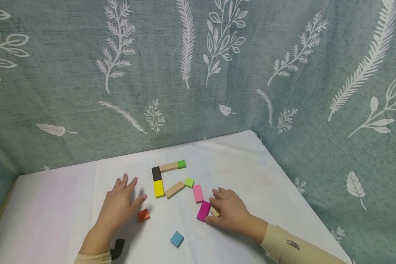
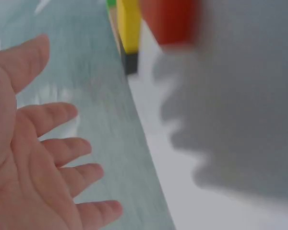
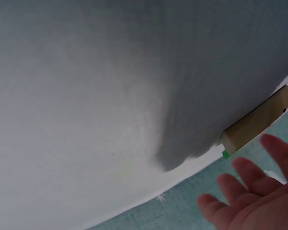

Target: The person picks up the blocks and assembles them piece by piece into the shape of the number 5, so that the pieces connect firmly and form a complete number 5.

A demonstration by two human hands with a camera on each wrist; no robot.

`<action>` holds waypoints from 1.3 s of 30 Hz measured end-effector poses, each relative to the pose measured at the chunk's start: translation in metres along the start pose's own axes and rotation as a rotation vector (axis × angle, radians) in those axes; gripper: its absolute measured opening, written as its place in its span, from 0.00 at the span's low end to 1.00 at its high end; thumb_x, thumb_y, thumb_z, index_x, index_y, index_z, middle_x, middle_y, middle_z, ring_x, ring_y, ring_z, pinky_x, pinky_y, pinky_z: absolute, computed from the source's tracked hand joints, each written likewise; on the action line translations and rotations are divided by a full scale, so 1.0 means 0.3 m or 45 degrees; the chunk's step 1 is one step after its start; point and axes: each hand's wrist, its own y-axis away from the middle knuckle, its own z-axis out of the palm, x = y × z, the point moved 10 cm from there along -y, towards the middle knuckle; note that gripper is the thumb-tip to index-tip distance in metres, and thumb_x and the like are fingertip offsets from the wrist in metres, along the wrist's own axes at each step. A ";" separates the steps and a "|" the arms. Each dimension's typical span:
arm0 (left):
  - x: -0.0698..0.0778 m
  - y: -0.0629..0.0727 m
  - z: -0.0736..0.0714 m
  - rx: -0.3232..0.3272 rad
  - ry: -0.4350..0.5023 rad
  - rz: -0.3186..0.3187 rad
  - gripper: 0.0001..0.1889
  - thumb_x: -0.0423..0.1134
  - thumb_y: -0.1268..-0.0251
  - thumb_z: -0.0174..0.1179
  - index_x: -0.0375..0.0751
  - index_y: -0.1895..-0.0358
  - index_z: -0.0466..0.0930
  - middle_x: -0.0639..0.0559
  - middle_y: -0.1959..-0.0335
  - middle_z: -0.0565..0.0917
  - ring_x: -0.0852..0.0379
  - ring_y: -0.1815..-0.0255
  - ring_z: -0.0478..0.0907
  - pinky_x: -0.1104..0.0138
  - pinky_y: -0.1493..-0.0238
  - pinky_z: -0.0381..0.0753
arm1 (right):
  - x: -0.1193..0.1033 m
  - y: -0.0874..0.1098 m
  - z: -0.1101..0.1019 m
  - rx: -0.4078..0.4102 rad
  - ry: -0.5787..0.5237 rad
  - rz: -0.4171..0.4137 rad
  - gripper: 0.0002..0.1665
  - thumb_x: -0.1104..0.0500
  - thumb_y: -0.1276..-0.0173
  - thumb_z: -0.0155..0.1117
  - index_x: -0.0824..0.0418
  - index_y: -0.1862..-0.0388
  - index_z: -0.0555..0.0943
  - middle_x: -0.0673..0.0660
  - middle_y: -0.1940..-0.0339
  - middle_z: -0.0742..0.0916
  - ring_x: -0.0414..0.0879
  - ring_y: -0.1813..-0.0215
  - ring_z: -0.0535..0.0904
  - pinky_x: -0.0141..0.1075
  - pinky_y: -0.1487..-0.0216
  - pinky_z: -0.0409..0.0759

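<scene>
My left hand (image 1: 117, 205) hovers with spread fingers on the left side of the table, its thumb near a red block (image 1: 143, 215). In the left wrist view the palm shows, with nothing in it. On the right, my right hand (image 1: 231, 211) is over a plain wooden block (image 1: 215, 212), hiding part of it. Its fingers look loosely extended in the right wrist view, beside that wooden block (image 3: 259, 117). A magenta block (image 1: 203, 211) lies at the thumb tip, and a pink block (image 1: 198, 193) touches or nearly touches the magenta one.
Beyond the hands, a bent row holds a yellow block (image 1: 158, 188), a dark block (image 1: 156, 173), wooden blocks (image 1: 169, 167), a green block (image 1: 182, 164) and a lime block (image 1: 189, 182). A blue block (image 1: 176, 239) lies nearer. Leaf-patterned curtains (image 1: 145, 73) border the white table (image 1: 237, 161).
</scene>
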 end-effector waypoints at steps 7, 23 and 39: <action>0.153 -0.183 0.042 -0.043 -0.161 0.130 0.35 0.51 0.31 0.64 0.41 0.26 0.68 0.30 0.22 0.60 0.27 0.23 0.56 0.28 0.33 0.61 | 0.002 0.022 -0.057 0.086 0.019 -0.064 0.30 0.38 0.36 0.69 0.51 0.40 0.85 0.57 0.29 0.79 0.57 0.25 0.70 0.57 0.26 0.67; 0.197 -0.193 0.078 0.060 -0.179 0.203 0.26 0.44 0.34 0.68 0.36 0.36 0.79 0.26 0.25 0.63 0.28 0.26 0.63 0.32 0.34 0.68 | 0.183 0.083 -0.060 -0.047 0.017 0.106 0.45 0.31 0.46 0.74 0.62 0.40 0.84 0.63 0.31 0.80 0.60 0.29 0.75 0.58 0.30 0.72; 0.864 -0.067 0.376 -0.319 -0.403 0.911 0.45 0.57 0.59 0.82 0.60 0.30 0.75 0.47 0.18 0.58 0.46 0.17 0.53 0.43 0.24 0.63 | 0.276 0.094 -0.063 -0.041 -0.078 0.104 0.44 0.35 0.45 0.77 0.64 0.39 0.83 0.66 0.31 0.79 0.62 0.30 0.75 0.58 0.31 0.74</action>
